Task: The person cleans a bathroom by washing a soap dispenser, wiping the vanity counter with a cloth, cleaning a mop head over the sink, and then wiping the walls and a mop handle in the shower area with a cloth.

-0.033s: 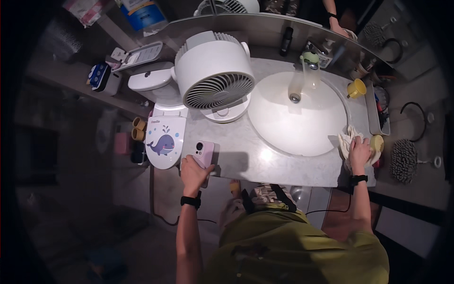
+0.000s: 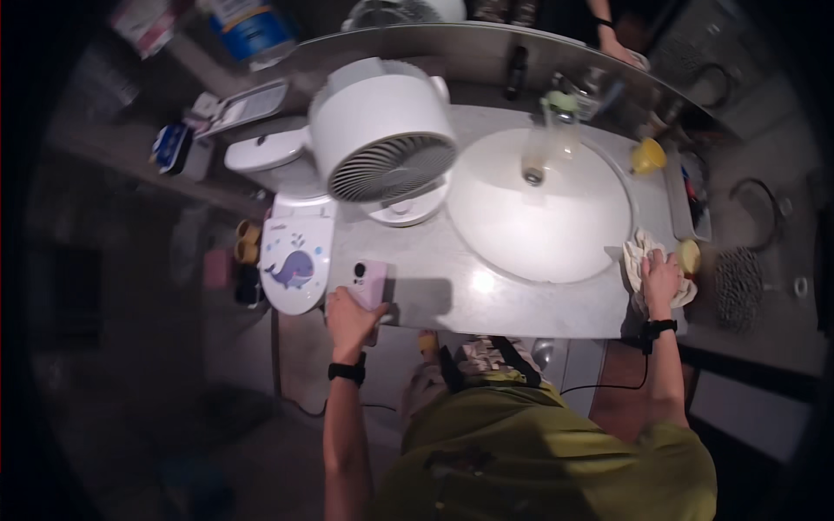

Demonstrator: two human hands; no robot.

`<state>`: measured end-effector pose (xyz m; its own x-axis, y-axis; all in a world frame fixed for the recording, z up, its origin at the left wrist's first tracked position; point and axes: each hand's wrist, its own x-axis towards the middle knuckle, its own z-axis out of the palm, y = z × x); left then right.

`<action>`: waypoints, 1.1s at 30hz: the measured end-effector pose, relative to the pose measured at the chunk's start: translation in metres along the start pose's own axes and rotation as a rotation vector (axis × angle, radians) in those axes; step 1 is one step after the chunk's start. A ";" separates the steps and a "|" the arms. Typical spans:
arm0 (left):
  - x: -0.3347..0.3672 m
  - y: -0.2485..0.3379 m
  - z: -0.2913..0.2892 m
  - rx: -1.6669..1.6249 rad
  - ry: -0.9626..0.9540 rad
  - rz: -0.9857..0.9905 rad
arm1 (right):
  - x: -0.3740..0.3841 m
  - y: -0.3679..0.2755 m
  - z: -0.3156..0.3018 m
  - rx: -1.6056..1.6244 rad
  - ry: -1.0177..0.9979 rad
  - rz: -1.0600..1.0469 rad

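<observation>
Room: dim bathroom; pale stone counter (image 2: pixel 417 260), mirror (image 2: pixel 486 43) along its back.
Counter, left part: white fan (image 2: pixel 382 113), grille facing down and forward; toilet lid (image 2: pixel 304 239) with whale print just beyond the counter's left edge.
Counter, right part: white basin (image 2: pixel 547 230) set in; yellow cup (image 2: pixel 648 156) near its right rim; grey tray (image 2: pixel 685 204) by the right edge.
Phone: pink, at the front left of the counter, camera side up, near end by the front edge; can't tell if resting or slightly lifted.
Left hand (image 2: pixel 350 321): fingers partly bent over the phone's near end, thumb at its right side; grip firmness can't tell.
Cloth (image 2: pixel 641 249): off-white, bunched, right of the basin, touching or close to its rim.
Right hand (image 2: pixel 661 280): fingers half curled, pressed onto the cloth; tips partly lost in folds, can't tell if pinching.
Phone handling: likely light, stiff, slick, breakable if dropped; best held by both long sides, clear of the lenses.
Cloth handling: likely light, limp, not fragile; take a thick fold or press flat-handed.
Yellow round item (image 2: pixel 689 256): just right of the cloth; kind unclear.
</observation>
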<state>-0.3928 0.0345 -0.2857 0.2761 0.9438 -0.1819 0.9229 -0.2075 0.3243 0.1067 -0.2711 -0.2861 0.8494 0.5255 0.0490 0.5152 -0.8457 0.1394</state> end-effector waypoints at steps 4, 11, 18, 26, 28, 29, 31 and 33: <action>0.010 -0.014 0.010 -0.036 0.060 0.100 | -0.025 0.029 0.013 -0.029 -0.021 -0.090; 0.027 0.002 0.025 0.056 0.039 0.038 | -0.020 0.058 -0.012 0.042 0.137 0.081; 0.022 0.007 0.030 0.124 0.041 -0.015 | -0.014 0.031 -0.025 0.084 0.178 0.250; -0.005 0.008 -0.008 -0.055 0.036 -0.231 | -0.040 -0.132 -0.072 0.946 0.273 -0.352; -0.016 -0.007 -0.018 -0.153 0.080 -0.251 | -0.067 -0.192 -0.047 1.027 0.041 -0.486; -0.025 -0.018 -0.024 -0.242 0.109 -0.234 | -0.086 -0.223 -0.043 0.769 0.048 -0.631; -0.038 -0.038 -0.034 -0.327 0.100 -0.287 | -0.136 -0.271 -0.004 0.534 -0.200 -0.660; -0.051 -0.059 -0.052 -0.418 0.107 -0.336 | -0.157 -0.310 -0.001 0.577 -0.143 -0.664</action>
<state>-0.4755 0.0121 -0.2474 -0.0644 0.9658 -0.2510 0.7642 0.2095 0.6101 -0.1864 -0.0916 -0.3361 0.3411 0.9400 0.0057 0.8511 -0.3063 -0.4264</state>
